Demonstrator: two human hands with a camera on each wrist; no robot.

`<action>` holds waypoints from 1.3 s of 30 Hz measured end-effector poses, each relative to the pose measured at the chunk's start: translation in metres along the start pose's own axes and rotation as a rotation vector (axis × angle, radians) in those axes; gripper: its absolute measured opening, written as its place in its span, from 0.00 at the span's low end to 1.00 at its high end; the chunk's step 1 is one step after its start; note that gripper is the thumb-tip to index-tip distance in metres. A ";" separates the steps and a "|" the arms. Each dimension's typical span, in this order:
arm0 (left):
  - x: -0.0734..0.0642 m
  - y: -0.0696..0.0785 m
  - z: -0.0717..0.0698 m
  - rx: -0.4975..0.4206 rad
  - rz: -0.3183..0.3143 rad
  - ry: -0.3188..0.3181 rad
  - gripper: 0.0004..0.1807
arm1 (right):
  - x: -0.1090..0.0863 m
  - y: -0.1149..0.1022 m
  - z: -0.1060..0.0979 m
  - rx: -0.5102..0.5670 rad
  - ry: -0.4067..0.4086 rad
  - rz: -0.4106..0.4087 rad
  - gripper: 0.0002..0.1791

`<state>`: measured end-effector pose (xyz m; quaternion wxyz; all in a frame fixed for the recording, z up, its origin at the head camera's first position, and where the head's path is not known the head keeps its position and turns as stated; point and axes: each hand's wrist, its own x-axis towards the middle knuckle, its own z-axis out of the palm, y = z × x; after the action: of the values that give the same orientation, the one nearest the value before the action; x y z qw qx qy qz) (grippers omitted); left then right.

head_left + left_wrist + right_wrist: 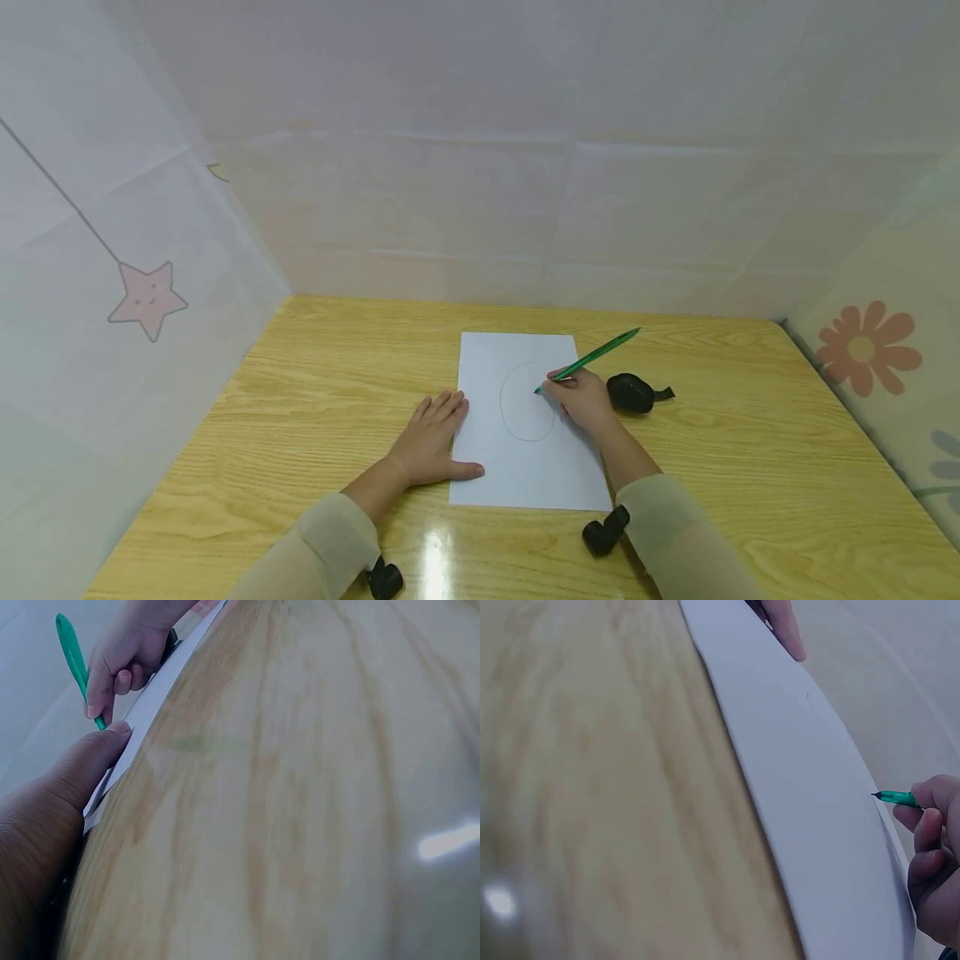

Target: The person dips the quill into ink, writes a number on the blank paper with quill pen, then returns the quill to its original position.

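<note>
A white sheet of paper [487, 475] lies on the wooden table, bearing a thin drawn oval [501, 400] with a gap at its upper right. My right hand [585, 402] pinches a green pen [600, 350] near its point, the other end slanting up to the right. In the right wrist view the pen's dark tip [876, 795] shows just beyond the fingertips, over the paper [780, 765]. My left hand [432, 442] lies flat with fingers spread at the sheet's left edge, its thumb [90, 761] resting on the paper.
A black rounded object [630, 392] with a short strap sits right of my right hand. Small black devices [602, 533] are at both wrists. Pale cloth [480, 208] hangs behind the wooden table [337, 358], with printed sheets at both sides.
</note>
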<state>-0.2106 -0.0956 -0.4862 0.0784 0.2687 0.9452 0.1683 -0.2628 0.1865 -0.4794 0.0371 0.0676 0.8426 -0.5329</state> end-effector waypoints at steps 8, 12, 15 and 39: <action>0.000 0.000 -0.001 -0.008 0.002 -0.002 0.60 | -0.001 -0.003 0.003 -0.026 0.005 0.006 0.17; -0.001 0.001 -0.002 -0.009 0.001 -0.003 0.60 | -0.001 -0.004 0.004 -0.023 0.010 0.005 0.17; -0.001 0.001 -0.002 -0.007 -0.001 -0.005 0.60 | -0.002 -0.006 0.005 -0.020 0.011 0.003 0.17; -0.001 0.003 -0.003 -0.009 0.001 0.005 0.59 | 0.003 -0.005 0.016 0.011 0.002 -0.017 0.15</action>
<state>-0.2094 -0.0950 -0.4823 0.0769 0.2684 0.9445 0.1732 -0.2666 0.1700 -0.4826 0.0312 0.0611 0.8403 -0.5378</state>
